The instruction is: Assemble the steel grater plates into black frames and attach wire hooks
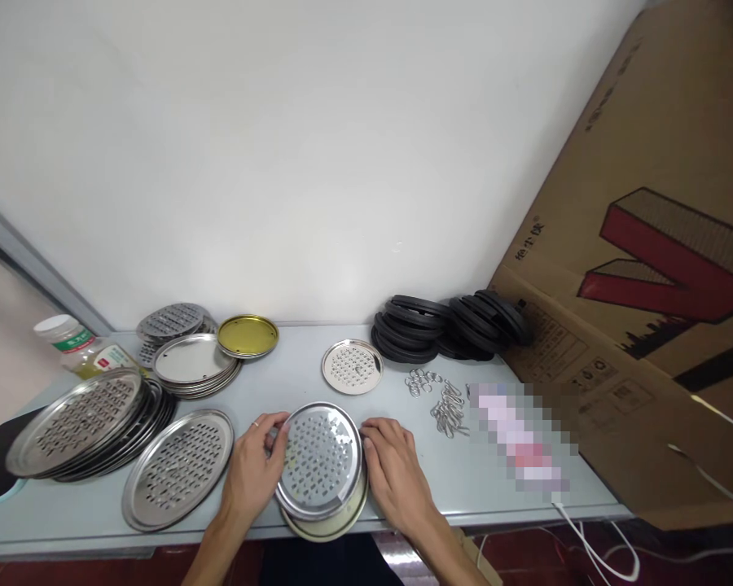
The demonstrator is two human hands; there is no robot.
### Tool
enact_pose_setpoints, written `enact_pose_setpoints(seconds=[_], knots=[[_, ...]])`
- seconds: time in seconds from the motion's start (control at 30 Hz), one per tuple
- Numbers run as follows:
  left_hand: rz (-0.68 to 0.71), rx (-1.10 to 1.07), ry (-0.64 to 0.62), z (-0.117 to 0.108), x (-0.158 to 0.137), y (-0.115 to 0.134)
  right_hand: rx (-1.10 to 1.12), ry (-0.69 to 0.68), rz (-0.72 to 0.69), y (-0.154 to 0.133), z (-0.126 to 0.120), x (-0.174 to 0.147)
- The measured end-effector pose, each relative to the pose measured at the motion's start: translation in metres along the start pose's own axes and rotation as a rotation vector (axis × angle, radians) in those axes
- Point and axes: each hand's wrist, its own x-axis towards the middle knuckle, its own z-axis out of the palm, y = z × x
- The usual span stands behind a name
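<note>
Slippage looked like the main risk. My left fingers (271,422) were bent in, nearly closed on the left rim of a shiny silver round perforated metal disc (318,461); my right fingers (384,435) were curled on its right rim, same small gap. Couldn't tell if either thumb hooked under. Disc sat off-centre over a cream round shallow metal plate (328,529) at the near edge of the pale grey bench (467,492). Uneven squeeze could've skidded the disc off; a knock could've tipped the plate over the edge. Punched holes, if sharp, could've nicked a straying fingertip.

Materials: disc rim smooth, face pierced all over. Left of it, a dull silver perforated metal plate (180,468), rough-faced. Farther right, matte black ring stacks (408,330) and thin silver wire loops (449,411), prone to tangling.
</note>
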Motion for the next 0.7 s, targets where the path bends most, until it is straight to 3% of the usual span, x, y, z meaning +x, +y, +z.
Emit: enact_pose_setpoints(seconds=[0.13, 0.23, 0.47, 0.7], knots=[[-0.151, -0.193, 0.202, -0.013, 0.007, -0.006, -0.022, -0.003, 0.009, 0.001, 0.002, 0.0], [-0.239, -0.268, 0.278, -0.02, 0.012, -0.011, -0.041, 0.007, 0.008, 0.003, 0.005, 0.0], [-0.265, -0.304, 0.264, -0.014, 0.009, -0.012, -0.036, 0.072, 0.096, 0.015, 0.004, -0.001], [-0.263, -0.334, 0.199, -0.006, 0.004, -0.009, 0.153, 0.216, 0.24, 0.053, -0.018, 0.0]])
